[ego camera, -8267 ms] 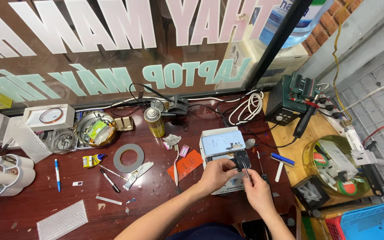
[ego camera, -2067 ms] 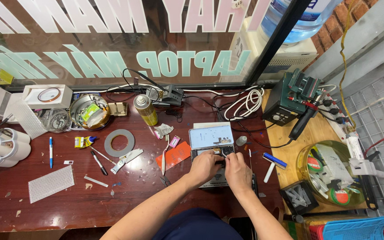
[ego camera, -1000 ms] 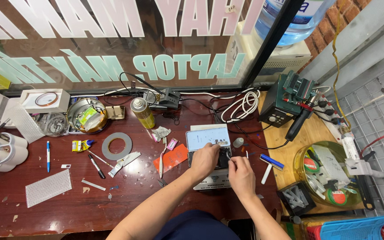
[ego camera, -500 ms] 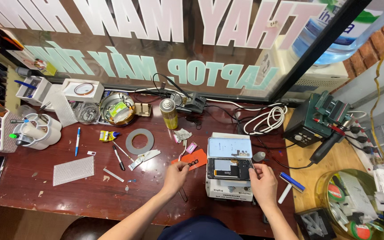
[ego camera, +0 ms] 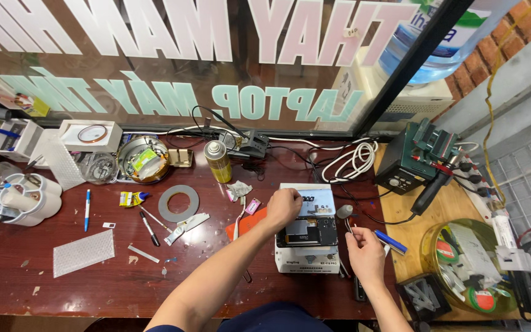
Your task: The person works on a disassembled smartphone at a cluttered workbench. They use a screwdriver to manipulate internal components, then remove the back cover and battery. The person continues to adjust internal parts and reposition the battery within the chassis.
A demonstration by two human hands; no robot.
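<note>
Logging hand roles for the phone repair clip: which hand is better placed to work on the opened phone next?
Probably the left hand: it already rests on the top edge of the opened phone on the white heating pad. The right hand sits off to the pad's side, apparently pinching a thin tool.

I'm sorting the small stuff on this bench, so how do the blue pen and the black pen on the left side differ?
The blue pen has a white barrel with blue ends and lies nearly straight up the picture; the black pen is dark and lies slanted. The blue pen lies alone nearer the white holder; the black pen lies below the grey ring. Both lie flat on the red-brown desk, untouched by either hand.
</note>
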